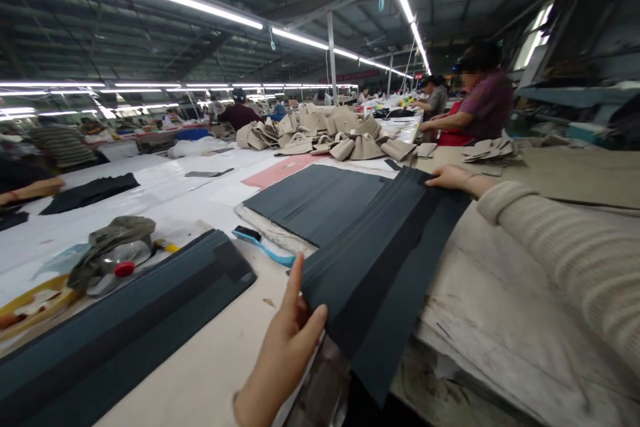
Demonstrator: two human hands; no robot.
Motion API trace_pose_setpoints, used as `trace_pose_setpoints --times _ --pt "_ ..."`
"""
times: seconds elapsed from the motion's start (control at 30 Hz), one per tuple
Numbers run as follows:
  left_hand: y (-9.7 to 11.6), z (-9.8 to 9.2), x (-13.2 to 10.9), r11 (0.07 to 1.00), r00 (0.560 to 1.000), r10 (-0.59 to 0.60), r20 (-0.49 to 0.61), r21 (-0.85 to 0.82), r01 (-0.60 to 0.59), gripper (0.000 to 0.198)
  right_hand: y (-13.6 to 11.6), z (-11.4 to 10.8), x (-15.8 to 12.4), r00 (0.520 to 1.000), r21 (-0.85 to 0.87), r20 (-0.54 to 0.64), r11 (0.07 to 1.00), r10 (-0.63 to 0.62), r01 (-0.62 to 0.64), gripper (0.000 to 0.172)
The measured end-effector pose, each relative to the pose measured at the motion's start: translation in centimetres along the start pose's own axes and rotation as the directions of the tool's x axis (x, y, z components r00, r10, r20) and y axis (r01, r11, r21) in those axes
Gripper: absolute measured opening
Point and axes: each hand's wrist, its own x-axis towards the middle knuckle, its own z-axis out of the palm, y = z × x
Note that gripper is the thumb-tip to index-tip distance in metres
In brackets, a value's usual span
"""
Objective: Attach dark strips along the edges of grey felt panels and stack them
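Note:
A dark blue-grey fabric panel (380, 267) with a black band along it is raised and tilted over the table edge. My right hand (453, 180) pinches its far right corner. At its near left edge is my left hand (283, 353), thumb over the edge, index finger stretched out and the other fingers partly hidden. Beneath and behind lies another dark panel (305, 200) on a pale, worn board (273, 227). A blue-handled brush (265, 247) rests just beyond my left index finger. More banded dark panels (125, 327) lie to the left.
Beige pieces (330, 127) are heaped farther back, near a pink sheet (280, 170). A plastic bottle with a red cap (124, 269) and a yellow tray (40, 307) stand at left. Co-workers sit along the tables, one in a purple top (487, 103) at right.

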Motion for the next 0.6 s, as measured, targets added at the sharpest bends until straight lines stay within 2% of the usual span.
trace_pose_setpoints --times 0.07,0.13,0.2,0.27,0.4,0.6 --pt "0.6 2.8 3.6 0.999 0.996 0.02 0.092 -0.03 -0.017 0.07 1.6 0.0 2.9 0.995 -0.128 0.047 0.988 0.088 -0.082 0.022" --pt "0.6 4.7 6.5 0.999 0.988 -0.007 0.157 -0.045 0.014 0.054 2.5 0.5 5.5 0.983 -0.236 0.09 0.963 0.158 -0.133 0.026" --pt "0.0 6.0 8.8 0.996 0.986 -0.052 0.159 -0.068 0.064 0.042 2.7 1.4 8.0 0.977 -0.304 0.102 0.941 0.189 -0.151 0.029" --pt "-1.1 6.8 10.5 0.99 0.988 -0.096 0.118 -0.088 0.106 0.038 2.5 2.8 10.3 0.973 -0.347 0.115 0.926 0.199 -0.148 0.031" --pt "-3.4 7.6 12.3 0.976 0.978 -0.199 0.064 -0.075 0.204 0.036 1.3 6.5 13.8 0.967 -0.389 0.171 0.915 0.189 -0.11 0.032" --pt "-4.7 7.7 12.3 0.944 0.934 -0.324 0.154 -0.008 0.329 0.035 0.5 12.0 15.7 0.944 -0.418 0.26 0.905 0.201 -0.078 0.032"
